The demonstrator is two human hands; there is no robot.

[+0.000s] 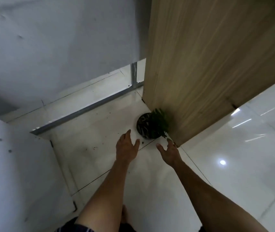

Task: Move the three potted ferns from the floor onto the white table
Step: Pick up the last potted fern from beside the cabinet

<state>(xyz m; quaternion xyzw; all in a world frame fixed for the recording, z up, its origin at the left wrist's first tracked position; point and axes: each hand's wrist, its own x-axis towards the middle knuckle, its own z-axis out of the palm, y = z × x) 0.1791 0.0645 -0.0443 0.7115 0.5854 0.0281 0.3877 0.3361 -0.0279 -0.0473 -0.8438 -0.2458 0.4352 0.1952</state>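
Observation:
One potted fern [151,125] stands on the white tiled floor against the foot of a wooden panel. Its pot is round and black, and the green fronds lean to the right against the wood. My left hand [127,147] hovers just below and left of the pot, fingers apart, holding nothing. On the pot's lower right my right hand [169,152] is also open and empty, its fingertips near the lowest frond. Neither hand touches the pot. No other fern and no tabletop can be told apart in view.
A tall wooden panel [208,64] rises right behind the fern. A white board [58,44] fills the upper left and another white panel [11,173] the lower left. A metal floor rail [86,111] runs diagonally. Soil crumbs lie on the tiles.

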